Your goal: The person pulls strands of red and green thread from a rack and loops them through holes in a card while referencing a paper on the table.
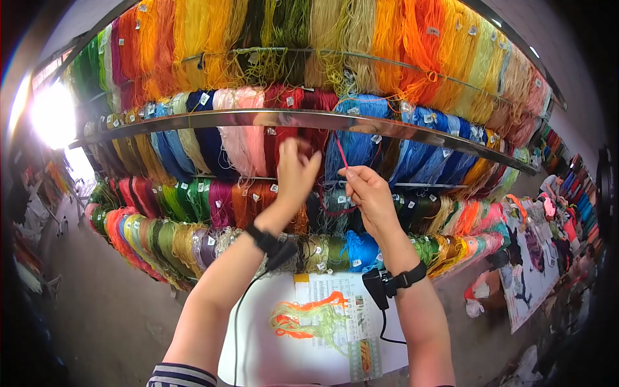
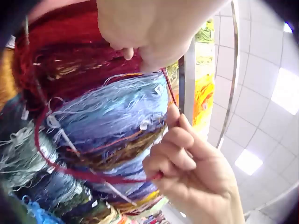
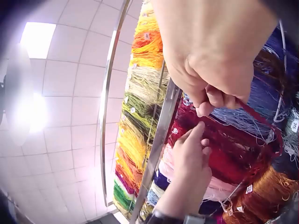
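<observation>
Striped sleeve [image 1: 184, 375], 7 o'clock; right hand [image 1: 373, 198], 3 o'clock, pinches crimson strand [image 1: 342, 153]; left hand [image 1: 295, 175], 11 o'clock, fingers parted

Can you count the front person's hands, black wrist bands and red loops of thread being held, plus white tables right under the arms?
Hands: 2 (left hand, right hand)
Black wrist bands: 2 (left band, right band)
Red loop of thread: 1
White table: 1
Total: 6
</observation>
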Demonstrator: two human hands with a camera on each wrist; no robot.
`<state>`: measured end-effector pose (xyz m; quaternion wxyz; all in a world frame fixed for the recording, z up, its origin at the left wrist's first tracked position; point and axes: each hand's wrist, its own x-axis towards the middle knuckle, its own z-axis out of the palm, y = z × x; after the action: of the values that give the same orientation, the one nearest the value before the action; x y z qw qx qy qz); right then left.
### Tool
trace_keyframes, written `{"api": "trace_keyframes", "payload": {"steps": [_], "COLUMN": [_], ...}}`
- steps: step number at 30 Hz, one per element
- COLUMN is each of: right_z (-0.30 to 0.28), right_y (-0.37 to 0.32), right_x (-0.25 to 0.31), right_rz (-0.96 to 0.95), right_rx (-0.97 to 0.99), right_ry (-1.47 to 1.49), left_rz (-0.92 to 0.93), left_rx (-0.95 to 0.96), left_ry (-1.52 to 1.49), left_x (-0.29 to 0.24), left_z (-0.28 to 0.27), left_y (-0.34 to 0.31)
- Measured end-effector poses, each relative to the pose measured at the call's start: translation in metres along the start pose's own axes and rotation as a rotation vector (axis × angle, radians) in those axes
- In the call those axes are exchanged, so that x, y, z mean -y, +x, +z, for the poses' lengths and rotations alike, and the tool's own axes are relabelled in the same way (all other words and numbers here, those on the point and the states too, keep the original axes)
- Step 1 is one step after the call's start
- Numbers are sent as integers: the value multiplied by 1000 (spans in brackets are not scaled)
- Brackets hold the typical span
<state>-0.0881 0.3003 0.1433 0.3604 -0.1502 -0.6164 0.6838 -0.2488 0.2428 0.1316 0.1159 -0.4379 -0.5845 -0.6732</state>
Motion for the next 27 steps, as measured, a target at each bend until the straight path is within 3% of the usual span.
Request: {"api": "trace_keyframes", "payload": {"steps": [2,5,10,14,16,19,22,25,27], "right_z": [1,5,1,3,5,13,17,23,19], "right_y": [-1,-3,-3,0,0,0,1,5,6], "right_x": [0,3,7,-2,-4,-7,-9,-14,-18], "right_rz": [11,-2,-25,-25,-2,-6,54,71,91], "right_rx": [-6,-1,8,11,11,-45,-115,-130,-51], "right_ry": [-15,-31,-68,-62,-61,-94,-90,107,177], "left_rz": [-42,-158,-171,-205,-281,-293,-163,156,167], "left_rx": [-54,59,140,161,322,402,475,493,611], "left_ry": [28,119,-198,-198,-354,-420,-239,-31,24], "left_x": [7,23,31,41,37,20,2,-2,-3], "left_z": [13,28,9,-13,-25,-34,-43,-42,-43], "left_y": [27,40,22,14,8,-17,-44,-67,-73]}}
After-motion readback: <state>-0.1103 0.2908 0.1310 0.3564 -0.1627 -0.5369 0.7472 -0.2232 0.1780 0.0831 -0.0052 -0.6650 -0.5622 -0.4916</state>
